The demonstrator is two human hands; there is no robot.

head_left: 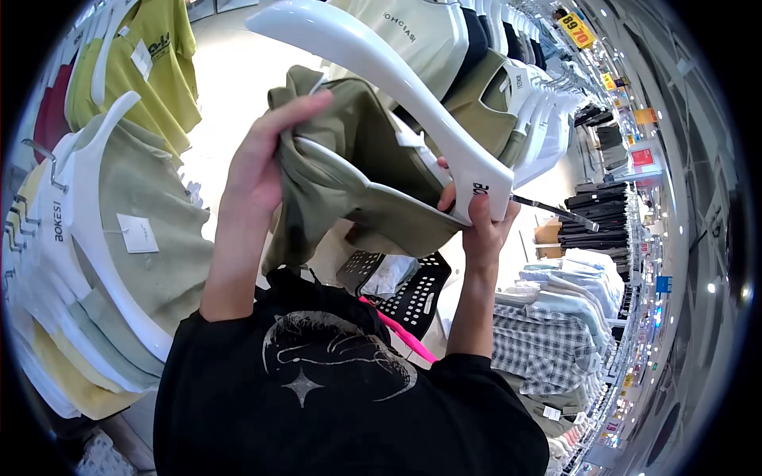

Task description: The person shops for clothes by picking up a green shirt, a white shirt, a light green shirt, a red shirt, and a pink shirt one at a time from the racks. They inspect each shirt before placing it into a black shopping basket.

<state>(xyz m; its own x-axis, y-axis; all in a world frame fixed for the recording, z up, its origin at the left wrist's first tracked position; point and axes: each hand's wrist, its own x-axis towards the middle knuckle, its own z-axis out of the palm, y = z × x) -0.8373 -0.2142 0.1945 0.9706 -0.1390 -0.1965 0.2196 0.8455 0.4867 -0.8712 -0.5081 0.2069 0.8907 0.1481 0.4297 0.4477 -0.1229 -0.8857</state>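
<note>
An olive-green shirt hangs between my two hands, its neck opening spread wide. My left hand is closed on the shirt's fabric at one side, thumb on top. A large white clothes hanger slants above the shirt, one arm reaching to the upper left. My right hand grips the hanger near its lettered middle, by the metal hook, and the shirt's edge touches its fingers. Whether the hanger's other arm lies inside the shirt, I cannot tell.
A black shopping basket with a pink handle sits below, holding pale clothing. Green shirts on white hangers crowd the left. More shirts hang ahead, and checked shirts hang at right.
</note>
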